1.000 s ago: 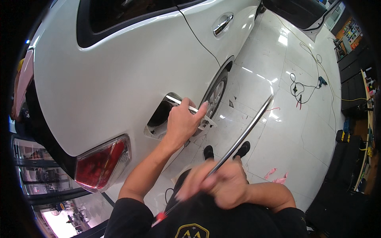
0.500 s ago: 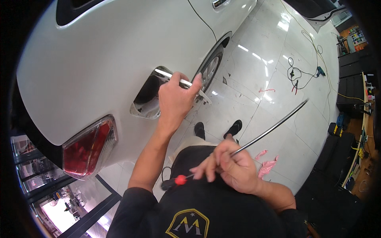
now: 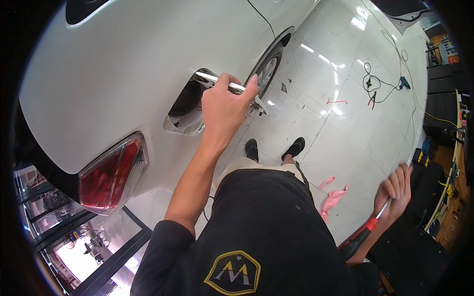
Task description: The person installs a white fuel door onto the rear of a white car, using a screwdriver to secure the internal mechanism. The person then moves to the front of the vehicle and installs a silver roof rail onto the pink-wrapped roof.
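My left hand (image 3: 227,101) is closed round the open fuel flap (image 3: 207,76) of a white car, the thumb on its right side. The flap stands out edge-on from the body. Behind it lies the fuel filler recess (image 3: 185,111), dark inside and partly covered by my hand. Out to the right, my right hand (image 3: 395,190) grips the thin metal shaft of a rod tool with a red-and-black handle (image 3: 360,239). That handle hangs below my fist, near my forearm. Beyond the fist the far end of the shaft is not visible.
The red tail light (image 3: 111,175) sits left of the recess, the rear wheel (image 3: 266,74) beyond it. Pink scraps (image 3: 333,200) lie on the tiled floor. Farther off are a looped black cable (image 3: 377,86) and red-handled pliers (image 3: 372,100). Black cabinets (image 3: 442,106) line the right.
My right hand has swung from in front of my torso out to the right with the rod tool. Its long shaft, visible before, is now mostly out of sight. My left hand remains at the flap.
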Demonstrator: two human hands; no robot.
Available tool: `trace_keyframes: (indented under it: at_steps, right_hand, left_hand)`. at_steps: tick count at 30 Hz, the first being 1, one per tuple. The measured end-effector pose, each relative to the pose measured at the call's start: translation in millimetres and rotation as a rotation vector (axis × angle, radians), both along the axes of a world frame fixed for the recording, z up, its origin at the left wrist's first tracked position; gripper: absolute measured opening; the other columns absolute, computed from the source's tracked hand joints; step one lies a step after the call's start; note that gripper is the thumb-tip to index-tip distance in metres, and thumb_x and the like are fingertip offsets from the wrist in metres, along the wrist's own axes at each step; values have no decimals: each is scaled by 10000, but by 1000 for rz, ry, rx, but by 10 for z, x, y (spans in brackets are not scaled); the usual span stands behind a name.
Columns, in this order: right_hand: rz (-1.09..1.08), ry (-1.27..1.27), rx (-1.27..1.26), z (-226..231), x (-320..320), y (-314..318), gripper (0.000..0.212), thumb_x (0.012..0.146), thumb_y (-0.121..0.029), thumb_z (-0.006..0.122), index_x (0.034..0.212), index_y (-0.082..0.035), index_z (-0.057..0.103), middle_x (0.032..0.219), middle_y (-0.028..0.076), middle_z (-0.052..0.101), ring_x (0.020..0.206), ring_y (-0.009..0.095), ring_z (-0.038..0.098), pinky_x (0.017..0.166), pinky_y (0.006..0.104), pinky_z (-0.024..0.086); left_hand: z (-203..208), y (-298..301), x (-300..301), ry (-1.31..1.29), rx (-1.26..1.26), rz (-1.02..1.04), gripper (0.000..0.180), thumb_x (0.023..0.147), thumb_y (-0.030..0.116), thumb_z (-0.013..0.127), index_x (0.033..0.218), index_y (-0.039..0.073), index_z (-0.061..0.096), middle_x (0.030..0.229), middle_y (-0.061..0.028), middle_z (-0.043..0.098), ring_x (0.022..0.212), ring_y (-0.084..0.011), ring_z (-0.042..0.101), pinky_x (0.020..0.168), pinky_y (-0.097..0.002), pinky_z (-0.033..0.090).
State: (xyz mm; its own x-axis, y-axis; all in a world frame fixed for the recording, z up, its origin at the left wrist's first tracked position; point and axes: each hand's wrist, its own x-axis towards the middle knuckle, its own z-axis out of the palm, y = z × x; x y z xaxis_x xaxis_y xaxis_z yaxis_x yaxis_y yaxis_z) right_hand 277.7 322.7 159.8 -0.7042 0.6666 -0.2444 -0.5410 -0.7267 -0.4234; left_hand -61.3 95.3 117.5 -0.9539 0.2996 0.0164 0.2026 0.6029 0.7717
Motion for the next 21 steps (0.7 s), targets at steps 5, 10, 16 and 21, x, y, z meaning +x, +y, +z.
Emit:
trace_keyframes:
  at_steps: [5, 10, 16, 21]
  right_hand:
    - [-20, -454, 269, 213, 349, -1196, 404, 1115, -479, 334, 1003, -108, 450, 670, 51, 495, 529, 173, 549, 567, 343, 544]
    - [333, -972, -8, -326, 400, -938, 442, 1075, -547, 426, 982, -117, 474, 628, 91, 534, 424, 241, 558, 380, 385, 484]
    - [1270, -1272, 914, -752, 224, -655, 415, 938, -177, 704, 1297, 15, 618, 926, 82, 662, 823, 173, 580, 772, 319, 474]
    - [1162, -807, 824, -3, -580, -743, 441, 960, -142, 659, 1363, 25, 591, 923, 54, 644, 804, 117, 545, 741, 288, 460]
  left_hand:
    - [-39, 83, -1, 35, 34, -13, 480, 855, 440, 759, 851, -31, 670, 577, -118, 671, 526, -226, 662, 576, -328, 518]
    - [-54, 36, 9, 57, 3, 13, 481, 856, 439, 759, 849, -34, 674, 585, -123, 674, 534, -222, 668, 570, -329, 515]
    - [-25, 63, 11, 11, 24, -20, 497, 866, 454, 747, 873, -39, 680, 578, -126, 667, 531, -226, 662, 573, -337, 518]
    - [-60, 68, -4, 79, -9, 37, 527, 855, 475, 745, 881, -46, 678, 550, -138, 635, 532, -254, 657, 567, -345, 513]
